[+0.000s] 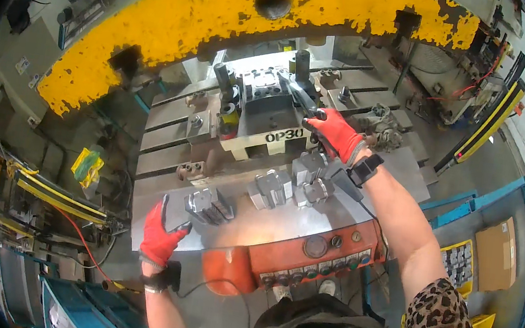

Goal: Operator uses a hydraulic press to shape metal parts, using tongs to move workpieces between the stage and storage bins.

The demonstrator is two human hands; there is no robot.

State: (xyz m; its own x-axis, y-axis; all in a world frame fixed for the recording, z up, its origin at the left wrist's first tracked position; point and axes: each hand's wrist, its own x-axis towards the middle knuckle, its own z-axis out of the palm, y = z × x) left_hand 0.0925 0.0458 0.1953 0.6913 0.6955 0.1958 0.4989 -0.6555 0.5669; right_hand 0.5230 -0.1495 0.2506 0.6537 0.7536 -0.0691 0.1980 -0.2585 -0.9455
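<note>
My right hand point(337, 134), in a red glove with dark fingertips, is closed around a long grey-and-black tongs-like tool point(298, 94). Its far end reaches to the top of the steel die point(275, 110), where a flat, bright metal part point(263, 82) with holes lies; whether the tool grips it I cannot tell. My left hand point(162, 235), gloved the same way, has thumb and fingers apart and holds nothing. Just right of it stands a stack of grey metal plates point(208, 206). More metal stacks point(270, 189) stand farther right on the press table point(163, 171).
A chipped yellow press beam point(196, 8) spans above the die. An orange control box point(317, 253) with buttons sits at the table's near edge. Yellow-and-black uprights point(487, 126) stand at the right, near a blue rail point(467, 205), a cardboard box point(496, 255) and a yellow bin of parts point(458, 263).
</note>
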